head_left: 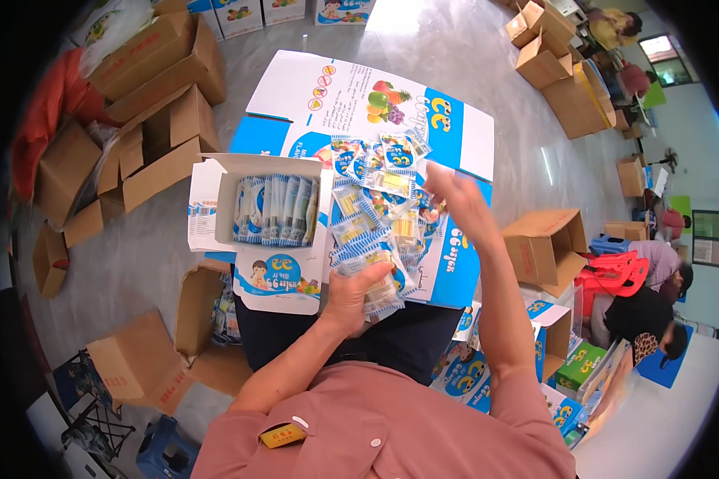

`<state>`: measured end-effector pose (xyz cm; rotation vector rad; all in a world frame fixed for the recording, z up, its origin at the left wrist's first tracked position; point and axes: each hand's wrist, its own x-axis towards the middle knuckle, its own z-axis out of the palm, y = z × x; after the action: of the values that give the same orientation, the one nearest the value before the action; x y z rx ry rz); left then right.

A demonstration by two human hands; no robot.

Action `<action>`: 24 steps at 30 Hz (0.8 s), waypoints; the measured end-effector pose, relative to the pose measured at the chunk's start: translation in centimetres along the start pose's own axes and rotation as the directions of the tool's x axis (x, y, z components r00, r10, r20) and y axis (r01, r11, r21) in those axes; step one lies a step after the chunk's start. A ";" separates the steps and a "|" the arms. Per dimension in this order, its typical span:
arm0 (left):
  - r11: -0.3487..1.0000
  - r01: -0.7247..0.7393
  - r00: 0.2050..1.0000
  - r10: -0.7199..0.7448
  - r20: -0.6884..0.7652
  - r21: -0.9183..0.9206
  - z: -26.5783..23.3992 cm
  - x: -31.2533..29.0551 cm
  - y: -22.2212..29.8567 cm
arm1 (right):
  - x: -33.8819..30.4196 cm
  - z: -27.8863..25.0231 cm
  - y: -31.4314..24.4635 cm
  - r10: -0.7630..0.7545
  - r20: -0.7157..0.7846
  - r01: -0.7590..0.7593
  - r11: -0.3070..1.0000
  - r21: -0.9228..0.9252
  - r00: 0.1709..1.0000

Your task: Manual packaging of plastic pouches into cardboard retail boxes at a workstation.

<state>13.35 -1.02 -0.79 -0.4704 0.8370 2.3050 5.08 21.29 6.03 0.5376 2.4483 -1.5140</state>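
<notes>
My left hand (350, 302) is closed around several small clear-and-blue sachets (382, 294), close to my body. Just beyond it, more sachets (387, 188) lie in a loose pile on a flattened white-and-blue carton (455, 275). My right hand (454, 195) is at the right edge of that pile; motion smears its fingers, so whether they grip anything is unclear. Left of the pile, an open white box (208, 180) holds a row of sachets (273, 211) standing on edge. Its printed front flap (280, 281) hangs toward me.
Open brown cartons (160, 152) crowd the left, with a red cloth (56, 120) behind them. Another carton (196, 311) with sachets stands by my left leg. At right are a brown carton (545, 247), a red plastic stool (611, 275) and people sitting farther off.
</notes>
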 end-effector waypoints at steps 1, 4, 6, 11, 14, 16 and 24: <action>0.999 0.008 1.000 -0.008 -0.002 -0.044 0.1 0.2 0.3 | 3.1 0.1 0.4 0.012 -0.115 -0.039 0.972 -0.232 0.993; 0.993 0.072 0.993 -0.063 0.104 -0.090 -1.0 0.8 0.8 | 9.5 1.4 2.9 0.034 -0.241 -0.153 0.855 -0.495 0.970; 0.989 0.093 0.987 -0.076 0.141 -0.118 -1.6 1.0 1.0 | 11.9 2.8 3.6 0.088 -0.250 -0.222 0.781 -0.583 0.964; 0.984 0.124 0.973 -0.095 0.212 -0.130 -2.3 0.8 1.4 | 12.4 2.6 4.4 0.050 -0.162 -0.077 0.983 -0.167 0.985; 0.980 0.139 0.972 -0.109 0.206 -0.141 -2.4 0.8 1.4 | 12.8 1.1 5.1 -0.031 -0.049 0.035 0.995 0.095 0.998; 0.980 0.148 0.967 -0.116 0.226 -0.130 -2.6 1.0 1.3 | 13.2 0.0 5.0 -0.119 0.056 0.102 0.963 0.251 0.991; 0.983 0.131 0.967 -0.099 0.233 -0.126 -2.5 0.8 1.4 | 14.4 2.0 0.1 0.003 0.323 0.197 0.787 -0.585 0.947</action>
<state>12.09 -3.17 -2.41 -0.3000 0.5250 2.2656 -8.03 22.30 -0.20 0.0356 2.5288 -0.6648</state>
